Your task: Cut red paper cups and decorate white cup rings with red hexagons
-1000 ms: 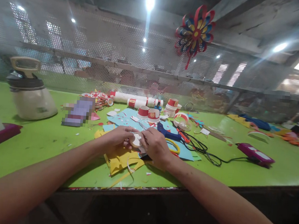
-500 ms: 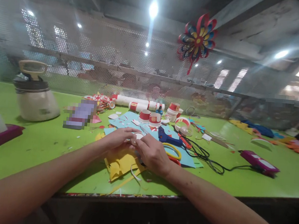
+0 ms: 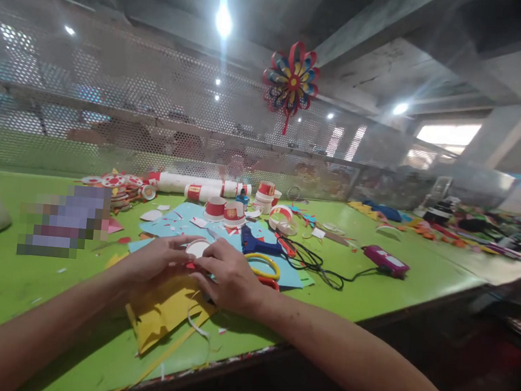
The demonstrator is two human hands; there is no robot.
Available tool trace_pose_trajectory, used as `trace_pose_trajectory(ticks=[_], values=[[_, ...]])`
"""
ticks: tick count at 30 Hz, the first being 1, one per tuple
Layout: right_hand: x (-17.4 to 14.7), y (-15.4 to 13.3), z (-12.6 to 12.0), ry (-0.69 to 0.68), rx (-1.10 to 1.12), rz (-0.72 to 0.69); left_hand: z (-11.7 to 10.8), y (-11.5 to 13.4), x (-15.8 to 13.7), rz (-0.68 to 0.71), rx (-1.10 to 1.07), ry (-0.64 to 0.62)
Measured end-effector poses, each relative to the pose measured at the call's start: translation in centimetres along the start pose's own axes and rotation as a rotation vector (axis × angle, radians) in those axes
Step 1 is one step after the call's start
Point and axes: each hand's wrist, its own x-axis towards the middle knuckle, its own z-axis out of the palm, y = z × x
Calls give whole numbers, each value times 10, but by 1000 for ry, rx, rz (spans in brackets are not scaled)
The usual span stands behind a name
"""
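Note:
My left hand (image 3: pixel 157 258) grips the left side of a small round paper cup piece (image 3: pixel 197 249), white on top with red at its lower edge. On the opposite side, my right hand (image 3: pixel 230 273) has its bent fingers closed at the piece's edge and hides part of it. Scissors with yellow and red handles (image 3: pixel 264 265) lie just beyond my right hand; their blades are hidden. Yellow paper (image 3: pixel 159 314) lies beneath my hands, with a curled white strip (image 3: pixel 195 319) on it. Light blue paper (image 3: pixel 171 219) spreads behind them.
A blue glue gun (image 3: pixel 260 243) with a black cable lies right of my hands. Red-and-white paper cups (image 3: pixel 215 208) and white cup tubes (image 3: pixel 188 184) stand behind. A purple power strip (image 3: pixel 385 260) sits at right. The table's front edge (image 3: pixel 246 355) runs close to me.
The view has turned right, so everything shifts left in the picture. My fingers have moved apart slightly and more of the round paper cup piece shows between them.

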Motion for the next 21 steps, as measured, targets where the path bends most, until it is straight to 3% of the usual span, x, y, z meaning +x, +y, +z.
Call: trace_pose_trajectory(ticks=[6,10,12,15,18,21], values=[[6,5,-16,71,-18,153,-4,5,1,58,13,87],[15,38,-33,32,-138,360,-8,8,3,68,18,149],[15,61,-46,-77,-195,448,-10,9,4,60,18,178],[8,91,-63,-346,-232,498,-11,10,6,47,6,183],[-6,104,-71,-595,-262,523,-11,10,6,52,-9,162],[-15,108,-69,-738,-304,539,-10,11,3,80,-19,139]])
